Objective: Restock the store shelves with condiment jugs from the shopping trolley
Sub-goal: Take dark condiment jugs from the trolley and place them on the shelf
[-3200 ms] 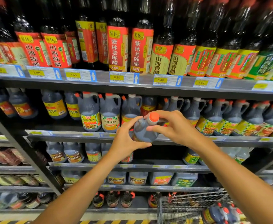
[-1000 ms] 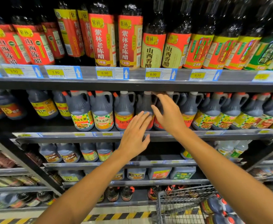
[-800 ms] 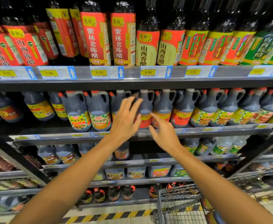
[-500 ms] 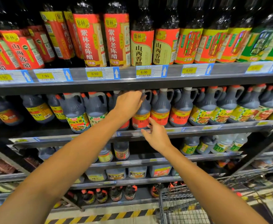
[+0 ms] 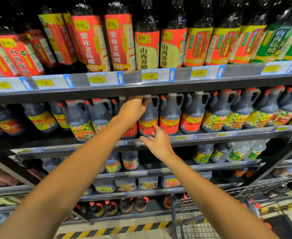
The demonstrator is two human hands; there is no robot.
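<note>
While both arms reach up at the shelving, the left hand (image 5: 132,110) sits at the neck of a jug (image 5: 147,116) on the second shelf (image 5: 210,135), fingers curled round the top near its white cap; whether they actually clamp it, cannot tell, the fingertips are hidden behind the hand. Right hand (image 5: 157,141) is lower, at the shelf lip, fingers loosely spread, index finger touching the red label of that same jug, holding nothing. Jug stands upright at the shelf front, in a row of dark handled jugs with red labels; green-yellow labelled jugs (image 5: 216,116) stand further right, more jugs to the left. Top shelf (image 5: 133,94) above carries tall vinegar bottles (image 5: 119,42) with red and yellow labels, price tags (image 5: 149,76) along its edge reading 8.90, 6.00, 6.50. Lower shelves hold smaller jugs and square tubs. Trolley (image 5: 190,219) is at bottom right, wire basket, red-capped jugs (image 5: 255,207) partly visible inside, blurred. Yellow-black hazard stripe (image 5: 117,230) runs along the floor.
</note>
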